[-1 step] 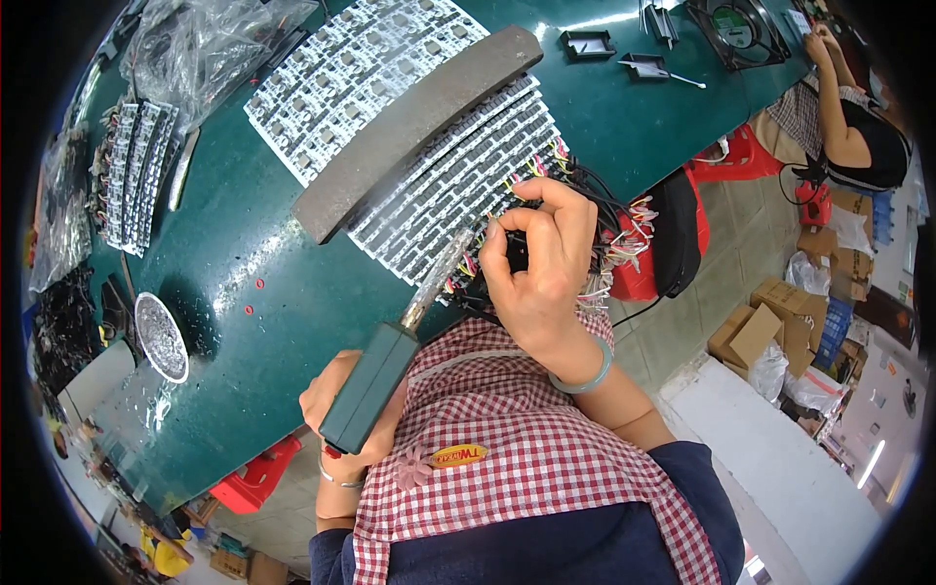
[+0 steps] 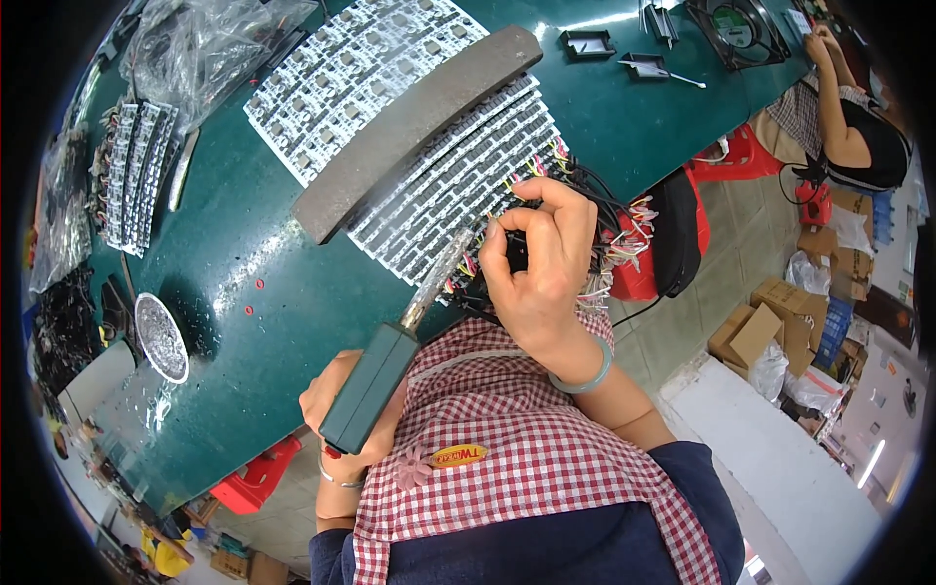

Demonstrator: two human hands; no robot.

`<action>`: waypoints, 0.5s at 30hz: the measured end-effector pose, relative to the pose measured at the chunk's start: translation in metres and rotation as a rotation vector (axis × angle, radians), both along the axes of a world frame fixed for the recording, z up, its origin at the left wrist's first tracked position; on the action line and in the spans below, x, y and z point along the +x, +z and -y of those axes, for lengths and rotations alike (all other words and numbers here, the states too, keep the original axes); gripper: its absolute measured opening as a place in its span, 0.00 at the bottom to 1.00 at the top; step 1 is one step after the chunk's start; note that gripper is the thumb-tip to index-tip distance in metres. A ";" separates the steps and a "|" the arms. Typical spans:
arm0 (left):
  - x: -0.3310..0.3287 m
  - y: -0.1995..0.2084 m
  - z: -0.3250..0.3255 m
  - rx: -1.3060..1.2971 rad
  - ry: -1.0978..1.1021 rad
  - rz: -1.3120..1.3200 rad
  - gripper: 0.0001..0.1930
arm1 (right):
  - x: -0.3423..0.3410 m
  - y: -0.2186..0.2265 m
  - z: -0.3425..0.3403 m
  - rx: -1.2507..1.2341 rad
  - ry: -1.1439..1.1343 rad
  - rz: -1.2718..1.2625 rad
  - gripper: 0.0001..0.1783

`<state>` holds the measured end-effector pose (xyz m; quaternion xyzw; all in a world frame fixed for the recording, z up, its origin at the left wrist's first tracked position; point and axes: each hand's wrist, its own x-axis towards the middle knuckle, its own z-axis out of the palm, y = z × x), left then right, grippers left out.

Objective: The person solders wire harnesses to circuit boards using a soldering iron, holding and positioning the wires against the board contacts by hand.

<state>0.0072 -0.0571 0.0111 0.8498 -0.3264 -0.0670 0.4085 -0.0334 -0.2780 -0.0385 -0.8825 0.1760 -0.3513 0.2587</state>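
My left hand (image 2: 341,405) is closed round the green handle of a soldering iron (image 2: 372,375). Its metal barrel slants up and right, with the tip at the wired edge of the circuit boards (image 2: 444,190). At that same edge my right hand (image 2: 546,253) is curled, thumb and forefinger at the thin coloured wires (image 2: 471,265), pinching one of them close to the iron's tip. The exact contact is too small to make out. A heavy grey metal bar (image 2: 419,127) lies across the boards.
A white-rimmed bowl (image 2: 140,317) of silvery bits stands left on the green table (image 2: 244,341). Beyond it lie another stack of boards (image 2: 141,175) and clear plastic bags (image 2: 200,49). Small black trays (image 2: 589,45) and a fan (image 2: 738,34) are at the far right, near another person (image 2: 858,136).
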 end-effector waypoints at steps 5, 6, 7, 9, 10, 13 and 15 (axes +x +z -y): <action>-0.001 0.000 -0.001 0.038 0.000 -0.039 0.10 | 0.001 0.000 0.000 -0.005 -0.004 0.004 0.13; -0.001 0.001 0.000 0.021 0.004 -0.044 0.10 | 0.001 -0.001 0.000 -0.011 -0.004 0.009 0.13; -0.001 0.001 0.000 0.005 0.007 -0.049 0.10 | 0.001 -0.002 0.000 -0.016 -0.004 0.014 0.13; -0.001 0.000 -0.001 0.016 0.012 -0.043 0.10 | 0.001 -0.001 0.000 -0.016 -0.007 0.013 0.13; -0.002 -0.001 -0.001 0.027 0.016 -0.038 0.10 | 0.001 -0.001 0.000 -0.016 -0.009 0.012 0.13; -0.003 -0.007 -0.003 -0.040 0.044 0.000 0.10 | 0.001 -0.003 0.001 -0.013 -0.003 0.013 0.13; -0.011 -0.010 -0.015 0.018 0.071 -0.036 0.11 | 0.001 -0.001 0.000 -0.009 -0.003 0.013 0.13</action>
